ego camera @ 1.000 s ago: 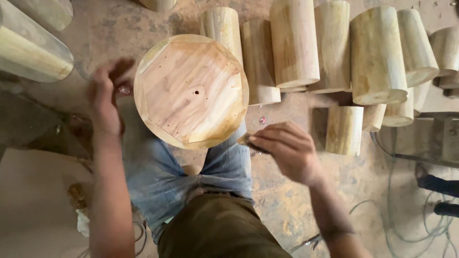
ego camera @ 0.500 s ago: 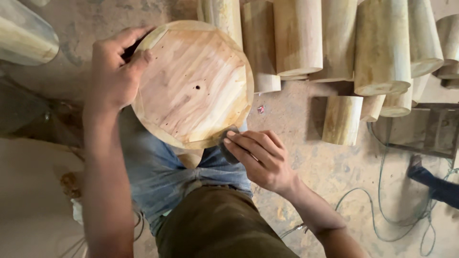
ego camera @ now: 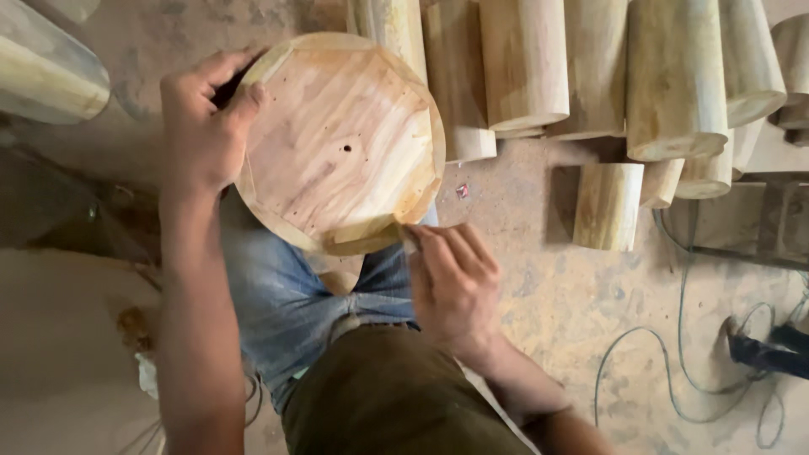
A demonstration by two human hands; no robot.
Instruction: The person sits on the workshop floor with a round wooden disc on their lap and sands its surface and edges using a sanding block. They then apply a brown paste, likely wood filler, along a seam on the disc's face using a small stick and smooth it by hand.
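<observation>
On the person's lap, over the blue jeans (ego camera: pixel 286 295), sits the round pale wooden disc (ego camera: pixel 341 143). Left hand (ego camera: pixel 202 126), off it a second ago, now clamps the far-left rim, fingers curled; right hand (ego camera: pixel 451 282) has closed in, fingers pressed together at the near edge.

Dusty floor (ego camera: pixel 539 295), stacked wooden cylinders (ego camera: pixel 674 76)

left hand (ego camera: pixel 202 126) grips round wooden disc (ego camera: pixel 341 143) rim; right hand (ego camera: pixel 455 282) at lower edge
</observation>
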